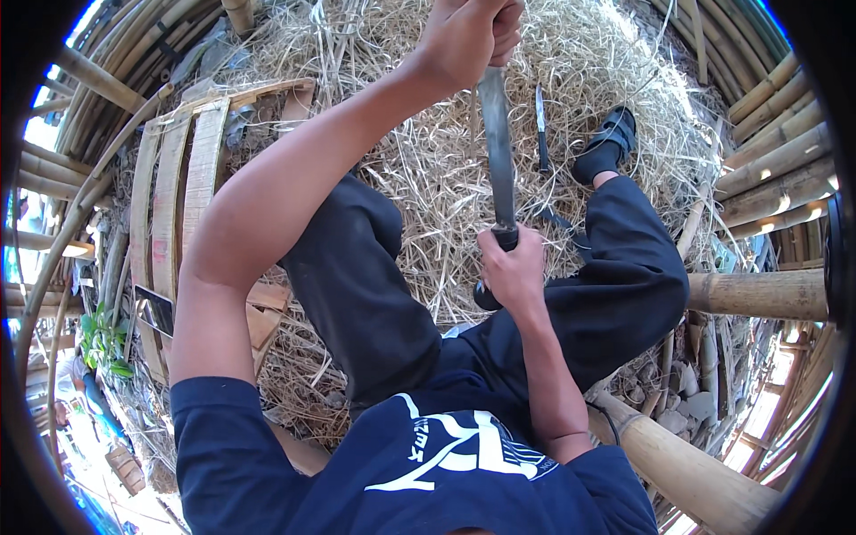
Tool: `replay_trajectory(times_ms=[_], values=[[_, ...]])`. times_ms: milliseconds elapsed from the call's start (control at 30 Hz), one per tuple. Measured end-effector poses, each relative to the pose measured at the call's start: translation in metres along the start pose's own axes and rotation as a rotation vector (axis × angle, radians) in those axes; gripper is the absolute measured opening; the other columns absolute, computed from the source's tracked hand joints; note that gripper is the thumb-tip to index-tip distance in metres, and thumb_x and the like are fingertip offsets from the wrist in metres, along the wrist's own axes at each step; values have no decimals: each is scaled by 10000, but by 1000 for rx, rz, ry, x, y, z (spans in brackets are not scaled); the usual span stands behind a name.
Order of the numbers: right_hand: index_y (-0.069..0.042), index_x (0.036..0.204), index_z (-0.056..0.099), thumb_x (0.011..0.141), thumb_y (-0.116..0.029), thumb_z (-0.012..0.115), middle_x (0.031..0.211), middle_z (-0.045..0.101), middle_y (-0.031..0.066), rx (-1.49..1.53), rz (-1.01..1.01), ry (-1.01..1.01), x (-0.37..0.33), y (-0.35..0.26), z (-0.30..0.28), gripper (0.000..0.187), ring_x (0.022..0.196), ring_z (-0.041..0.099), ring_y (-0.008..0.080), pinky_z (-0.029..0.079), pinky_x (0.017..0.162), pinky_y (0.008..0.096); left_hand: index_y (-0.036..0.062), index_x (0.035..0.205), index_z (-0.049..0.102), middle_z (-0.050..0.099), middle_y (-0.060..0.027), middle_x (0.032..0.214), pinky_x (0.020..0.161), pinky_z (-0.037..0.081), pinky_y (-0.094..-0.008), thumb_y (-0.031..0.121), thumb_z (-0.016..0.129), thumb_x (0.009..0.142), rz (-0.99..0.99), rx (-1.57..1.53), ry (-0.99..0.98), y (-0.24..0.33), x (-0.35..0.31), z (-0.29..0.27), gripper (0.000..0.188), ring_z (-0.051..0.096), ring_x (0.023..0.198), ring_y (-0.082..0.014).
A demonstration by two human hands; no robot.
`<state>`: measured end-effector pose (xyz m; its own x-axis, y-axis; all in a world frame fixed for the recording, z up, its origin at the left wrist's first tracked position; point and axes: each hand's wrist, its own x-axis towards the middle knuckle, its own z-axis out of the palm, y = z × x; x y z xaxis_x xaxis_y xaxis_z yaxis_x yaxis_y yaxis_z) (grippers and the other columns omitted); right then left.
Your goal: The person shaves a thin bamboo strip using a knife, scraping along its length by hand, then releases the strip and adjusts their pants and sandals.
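Observation:
My right hand [517, 267] is wrapped round the black handle of a machete [499, 152], held between my legs with its long grey blade pointing away from me. My left hand [473, 40] is a closed fist at the far end of the blade, at the top edge of the view. The blade's tip is hidden there, and what those fingers grip cannot be made out. A smaller knife [542, 143] with a black handle lies on the straw, right of the machete. Near it is a dark strap or sheath [557, 218], partly covered by my leg.
Dry straw and shavings [437, 187] cover the ground. A wooden slatted pallet [174, 187] lies at the left, with a phone-like dark device [154, 309] at its edge. Bamboo poles [758, 296] form walls on both sides. My right foot wears a dark sandal [615, 134].

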<state>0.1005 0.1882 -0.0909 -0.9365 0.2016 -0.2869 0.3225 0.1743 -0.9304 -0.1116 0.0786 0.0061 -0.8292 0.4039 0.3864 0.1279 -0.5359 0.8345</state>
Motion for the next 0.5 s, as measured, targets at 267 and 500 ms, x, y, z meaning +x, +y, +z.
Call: replay_trajectory(times_ms=[267, 500], values=[[-39, 652, 490, 849, -92, 601, 504, 480, -16, -78, -48, 27, -3, -1, -1, 232, 386, 450, 70, 348, 365, 255, 149, 507, 319, 262, 37, 438, 372, 197, -282, 454, 483, 985, -7, -33, 71, 1, 1, 6, 590, 252, 351, -90], [17, 636, 537, 795, -148, 608, 509, 523, 42, -156, 54, 44, -8, -22, -5, 240, 454, 481, 111, 389, 464, 312, 136, 521, 346, 283, 31, 439, 362, 202, -276, 414, 496, 989, -7, -106, 55, 1, 2, 0, 565, 268, 348, -87]])
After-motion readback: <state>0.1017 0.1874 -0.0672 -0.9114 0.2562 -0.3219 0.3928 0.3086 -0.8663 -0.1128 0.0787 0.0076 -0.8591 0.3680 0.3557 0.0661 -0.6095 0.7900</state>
